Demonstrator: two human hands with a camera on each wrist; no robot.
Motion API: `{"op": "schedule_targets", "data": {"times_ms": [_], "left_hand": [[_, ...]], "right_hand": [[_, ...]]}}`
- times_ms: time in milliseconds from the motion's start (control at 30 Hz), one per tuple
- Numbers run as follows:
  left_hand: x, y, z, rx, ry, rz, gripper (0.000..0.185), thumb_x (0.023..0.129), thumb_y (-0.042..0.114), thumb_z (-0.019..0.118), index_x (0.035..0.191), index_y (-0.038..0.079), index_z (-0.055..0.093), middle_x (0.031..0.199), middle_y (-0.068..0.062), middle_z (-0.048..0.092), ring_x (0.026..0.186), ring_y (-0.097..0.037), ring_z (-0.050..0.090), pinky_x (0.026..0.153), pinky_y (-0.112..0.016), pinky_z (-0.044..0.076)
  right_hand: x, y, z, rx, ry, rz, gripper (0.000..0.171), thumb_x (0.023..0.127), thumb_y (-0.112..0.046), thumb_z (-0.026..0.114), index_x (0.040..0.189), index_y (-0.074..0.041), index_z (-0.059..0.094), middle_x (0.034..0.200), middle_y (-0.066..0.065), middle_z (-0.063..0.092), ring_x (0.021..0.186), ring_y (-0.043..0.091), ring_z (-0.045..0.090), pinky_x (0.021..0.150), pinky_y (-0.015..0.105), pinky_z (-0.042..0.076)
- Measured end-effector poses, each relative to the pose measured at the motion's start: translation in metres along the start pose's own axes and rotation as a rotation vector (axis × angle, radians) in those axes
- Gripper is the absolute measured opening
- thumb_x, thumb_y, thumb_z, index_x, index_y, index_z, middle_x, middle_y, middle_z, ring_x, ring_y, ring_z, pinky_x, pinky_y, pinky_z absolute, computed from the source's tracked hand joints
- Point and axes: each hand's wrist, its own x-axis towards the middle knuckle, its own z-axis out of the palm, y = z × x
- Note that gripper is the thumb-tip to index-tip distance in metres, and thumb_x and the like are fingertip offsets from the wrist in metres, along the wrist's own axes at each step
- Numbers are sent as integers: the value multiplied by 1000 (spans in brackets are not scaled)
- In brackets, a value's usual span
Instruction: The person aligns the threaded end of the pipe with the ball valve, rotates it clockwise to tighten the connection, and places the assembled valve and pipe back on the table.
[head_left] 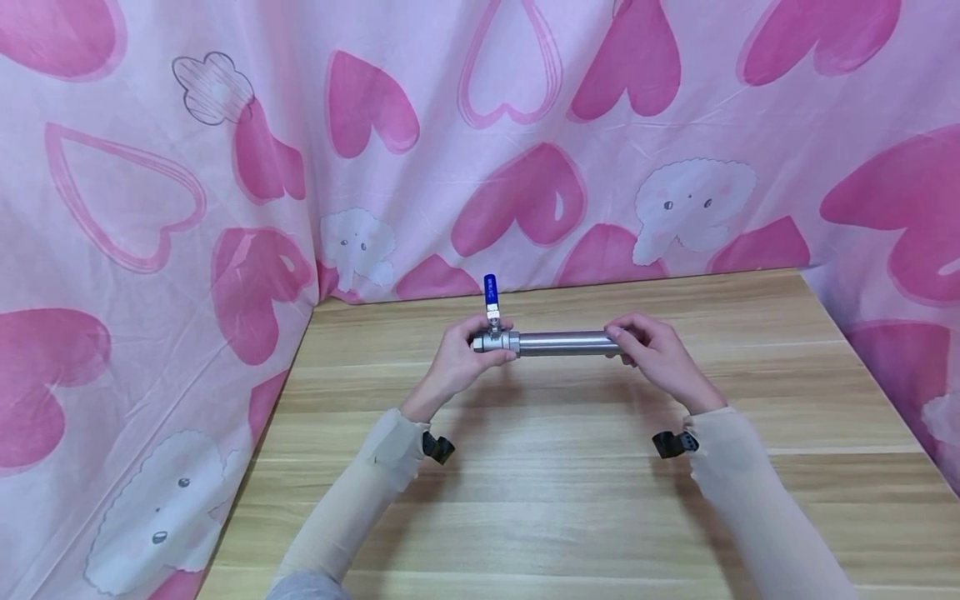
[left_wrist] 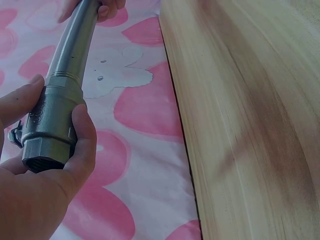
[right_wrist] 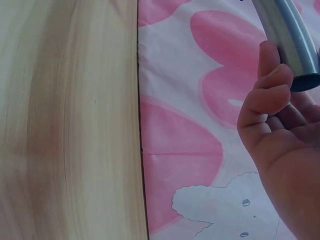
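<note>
Near the centre of the head view, a little above the middle, both hands hold a metal pipe point(head_left: 566, 342) level above the wooden counter point(head_left: 570, 492). A valve point(head_left: 495, 340) sits on the pipe's left end, and its blue handle point(head_left: 490, 289) stands straight up. The left hand point(head_left: 457, 362) has its grip closed around the valve body; in the left wrist view, at the left of the frame, the thumb and fingers point(left_wrist: 82, 132) curl round the hexagonal end of the valve point(left_wrist: 50, 127), whose threaded opening faces the camera, with the pipe point(left_wrist: 75, 45) running away toward the top of the frame. The right hand point(head_left: 656, 354) has its grip closed on the pipe's right end; in the right wrist view, at the upper right of the frame, curled fingers point(right_wrist: 267, 95) wrap the tube point(right_wrist: 290, 40) just short of its open end. Behind the counter hangs a pink cloth point(head_left: 150, 208) printed with hearts, filling the upper part and both sides of the head view. Pale sleeves cover both forearms, each with a black strap at the wrist.
</note>
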Motion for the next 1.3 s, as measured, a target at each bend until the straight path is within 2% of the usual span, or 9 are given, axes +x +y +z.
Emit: {"op": "schedule_targets", "data": {"times_ms": [133, 267, 400, 533, 700, 867, 1067, 1300], "left_hand": [[-1, 1, 0, -6, 5, -6, 39, 76, 18, 82, 112, 22, 68, 112, 1, 68, 98, -18, 60, 83, -31, 52], [0, 1, -1, -11, 9, -28, 39, 76, 18, 83, 112, 24, 68, 112, 2, 68, 98, -18, 60, 82, -31, 52], [0, 1, -2, -12, 3, -32, 41, 75, 18, 82, 114, 20, 68, 111, 1, 68, 97, -18, 60, 81, -31, 53], [0, 0, -3, -10, -1, -25, 44, 75, 18, 82, 116, 16, 67, 111, 1, 68, 96, -18, 60, 80, -31, 52], [0, -1, -3, -11, -3, -5, 41, 75, 16, 82, 113, 18, 68, 111, 0, 69, 95, -18, 60, 80, -30, 52], [0, 0, -2, 0, -4, 9, 40, 75, 17, 82, 112, 20, 68, 111, -1, 68, 95, -17, 60, 80, -29, 52], [1, 0, -1, -12, -5, 0, 41, 75, 16, 83, 113, 20, 68, 111, -1, 68, 94, -18, 60, 80, -31, 53], [2, -1, -1, -32, -10, -16, 41, 75, 15, 83, 113, 19, 68, 113, -2, 68, 94, -17, 61, 78, -29, 54]], "right_hand": [[-1, -1, 1, 10, -1, 14, 38, 90, -31, 69, 119, -8, 60, 93, 10, 66, 76, 13, 58, 64, 24, 50], [-2, -2, 1, 22, -6, -19, 49, 79, -18, 80, 121, -6, 58, 99, 11, 66, 81, 10, 61, 69, 22, 51], [-3, -2, 2, 35, -11, -65, 46, 79, -10, 79, 119, -3, 58, 98, 16, 67, 80, 8, 62, 69, 21, 51], [-3, -3, 3, 44, -7, -88, 41, 79, -10, 79, 114, -6, 59, 99, 13, 65, 80, 8, 61, 68, 21, 52], [-3, -3, 4, 81, 6, -108, 42, 77, -5, 80, 114, -5, 60, 113, 13, 61, 86, 7, 60, 74, 17, 53], [-3, -5, 6, 48, 37, -136, 41, 77, -2, 79, 115, -5, 62, 124, 10, 56, 93, 6, 56, 77, 14, 49], [-4, -8, 7, -5, 63, -152, 40, 78, -4, 78, 114, -9, 62, 115, 6, 60, 86, 11, 52, 69, 19, 45], [-3, -7, 6, -2, 69, -105, 40, 78, -4, 79, 113, -14, 63, 108, 4, 63, 83, 13, 55, 70, 22, 46]]}}
